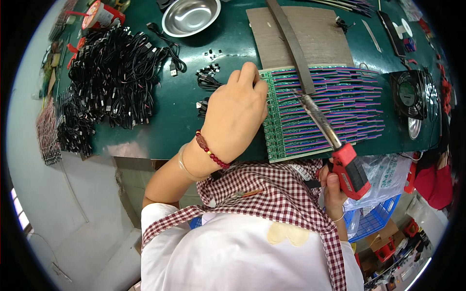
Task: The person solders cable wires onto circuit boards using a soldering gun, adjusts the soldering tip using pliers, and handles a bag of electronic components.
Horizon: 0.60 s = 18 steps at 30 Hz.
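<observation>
Green circuit boards (274, 140), pink-and-blue striped wires (335, 114), red-and-black soldering iron (345, 157), maroon-and-white checked apron (267, 186), dark green surface (233, 34), black cables (111, 72), silver bowl (190, 17), dark red bracelet (212, 155).

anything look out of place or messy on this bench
No damage or spill stands out. The untidiest spot is the tangled heap of black cables at left. Small dark parts lie loose near the metal bowl, and the grey bar slants across the brown board, its near end over the coloured wires.
</observation>
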{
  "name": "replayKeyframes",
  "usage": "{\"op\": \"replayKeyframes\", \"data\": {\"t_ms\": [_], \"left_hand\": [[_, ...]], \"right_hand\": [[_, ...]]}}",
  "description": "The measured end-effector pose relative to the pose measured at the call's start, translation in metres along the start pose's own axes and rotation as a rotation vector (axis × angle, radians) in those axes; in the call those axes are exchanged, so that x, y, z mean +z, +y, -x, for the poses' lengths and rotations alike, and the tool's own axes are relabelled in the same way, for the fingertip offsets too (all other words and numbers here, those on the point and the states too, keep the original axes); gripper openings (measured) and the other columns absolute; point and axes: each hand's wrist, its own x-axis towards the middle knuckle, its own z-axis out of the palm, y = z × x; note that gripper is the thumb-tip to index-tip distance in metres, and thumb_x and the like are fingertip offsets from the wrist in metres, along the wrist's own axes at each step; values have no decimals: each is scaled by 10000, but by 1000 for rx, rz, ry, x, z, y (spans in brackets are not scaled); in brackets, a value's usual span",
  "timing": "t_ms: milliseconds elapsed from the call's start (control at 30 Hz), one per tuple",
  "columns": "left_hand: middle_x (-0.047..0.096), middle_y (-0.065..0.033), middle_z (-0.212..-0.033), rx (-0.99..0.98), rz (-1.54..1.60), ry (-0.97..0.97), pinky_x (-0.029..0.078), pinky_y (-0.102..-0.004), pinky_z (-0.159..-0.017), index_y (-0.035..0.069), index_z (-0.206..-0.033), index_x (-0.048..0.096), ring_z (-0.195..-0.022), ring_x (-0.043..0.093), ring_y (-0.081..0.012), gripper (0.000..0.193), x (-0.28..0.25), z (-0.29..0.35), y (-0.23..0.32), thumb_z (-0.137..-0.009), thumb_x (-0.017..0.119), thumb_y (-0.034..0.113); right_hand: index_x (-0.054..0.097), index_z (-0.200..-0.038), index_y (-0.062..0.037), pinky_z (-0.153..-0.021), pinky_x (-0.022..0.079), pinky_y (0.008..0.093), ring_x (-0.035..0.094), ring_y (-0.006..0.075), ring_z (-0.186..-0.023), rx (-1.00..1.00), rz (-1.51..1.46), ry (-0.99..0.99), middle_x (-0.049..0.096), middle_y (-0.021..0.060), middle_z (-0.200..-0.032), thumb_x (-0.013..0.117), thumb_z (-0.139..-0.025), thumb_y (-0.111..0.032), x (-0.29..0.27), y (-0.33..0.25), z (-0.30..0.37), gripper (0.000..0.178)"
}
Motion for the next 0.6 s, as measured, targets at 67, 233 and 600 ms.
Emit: {"op": "replayKeyframes", "data": {"t_ms": [67,233,600], "left_hand": [[526,-79,-1003,37,150,60,469,-374,-708,31,-860,553,-847,569,-285,179,-8,1,-3,-750,674,104],[631,-155,-818,-373,-183,303,481,-409,-653,2,-857,597,-734,607,-333,269,-15,-6,-105,-891,597,269],[534,-60,-679,-561,173,22,464,-306,-607,-7,-826,511,-620,517,-135,81,-37,25,-139,-805,547,61]], "right_hand": [[466,-1187,16,-530,365,270,408,103,-538,-57,-108,67,453,26,-626,568,-924,-309,7,-12,-12,430],[464,-1156,20,-494,369,256,419,101,-508,-122,-178,68,463,36,-618,541,-941,-303,4,-22,-27,395],[444,-1160,3,-483,379,249,432,100,-497,-154,-318,29,490,49,-655,512,-957,-296,8,-37,-36,368]]}}
